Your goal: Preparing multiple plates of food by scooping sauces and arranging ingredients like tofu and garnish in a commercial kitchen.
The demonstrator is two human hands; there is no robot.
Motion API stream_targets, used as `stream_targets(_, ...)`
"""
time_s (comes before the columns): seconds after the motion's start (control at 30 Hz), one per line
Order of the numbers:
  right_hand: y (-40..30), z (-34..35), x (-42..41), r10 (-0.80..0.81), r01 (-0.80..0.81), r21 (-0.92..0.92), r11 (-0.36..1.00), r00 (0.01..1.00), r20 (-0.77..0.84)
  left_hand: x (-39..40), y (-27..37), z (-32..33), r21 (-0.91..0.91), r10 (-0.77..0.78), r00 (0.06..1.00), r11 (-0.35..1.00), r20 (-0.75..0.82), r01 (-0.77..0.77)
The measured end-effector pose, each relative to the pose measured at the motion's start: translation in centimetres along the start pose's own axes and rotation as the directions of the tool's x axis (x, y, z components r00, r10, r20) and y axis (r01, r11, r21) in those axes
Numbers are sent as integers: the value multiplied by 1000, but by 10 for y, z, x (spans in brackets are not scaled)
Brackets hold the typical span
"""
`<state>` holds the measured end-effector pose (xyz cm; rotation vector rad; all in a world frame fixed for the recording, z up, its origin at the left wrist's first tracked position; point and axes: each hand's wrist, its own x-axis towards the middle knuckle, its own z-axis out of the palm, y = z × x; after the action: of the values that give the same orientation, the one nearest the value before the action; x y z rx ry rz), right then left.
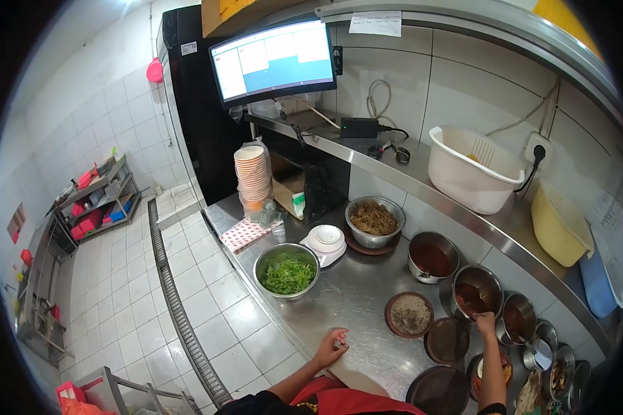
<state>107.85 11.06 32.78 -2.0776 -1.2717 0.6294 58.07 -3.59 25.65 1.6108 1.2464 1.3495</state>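
Note:
My right hand [485,322] is at the near rim of a steel bowl [490,274] with dark red sauce in it. Its fingers are bent at the rim; whether they grip the rim or a utensil handle is unclear. My left hand [333,346] hovers by the counter's front edge with loosely curled fingers and nothing in it. Left of the sauce bowl sit a brown clay dish of ground seasoning [409,314] and an empty-looking brown clay dish [447,340]. Below my right forearm, a dish of food [506,369] is partly covered.
Steel bowls hold green leaves [289,277], shredded brown food [374,218] and red sauce [432,259]. A white kitchen scale [326,244] and stacked paper cups [251,176] stand farther left. A steel shelf [394,184] with plastic baskets [472,174] overhangs the back; several more bowls line the right.

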Motion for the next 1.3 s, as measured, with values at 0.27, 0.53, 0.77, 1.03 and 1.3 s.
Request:
stream_targets(0.27, 8, -5, -34, -19, 16, -15, 1000, 965, -260, 8, 3, -12, -380, -307, 889, 820, 339, 428)
stream_targets(0.53, 16, 6, -49, 44, -14, 82, 996, 925, -377, 38, -10, -46, -225, -101, 904, 951, 417, 210)
stream_targets(0.77, -47, 23, -85, 29, 39, 137, 990, 884, -467, 75, -38, -48, -264, -84, 923, 945, 375, 193)
stream_targets(1.03, -54, 7, -172, -3, 175, 350, 920, 898, -440, 83, -21, -40, -265, -135, 869, 920, 477, 289)
stream_targets(1.3, -50, 50, -245, -158, 6, -330, 944, 886, -436, 83, -30, -43, -212, -100, 857, 948, 505, 236)
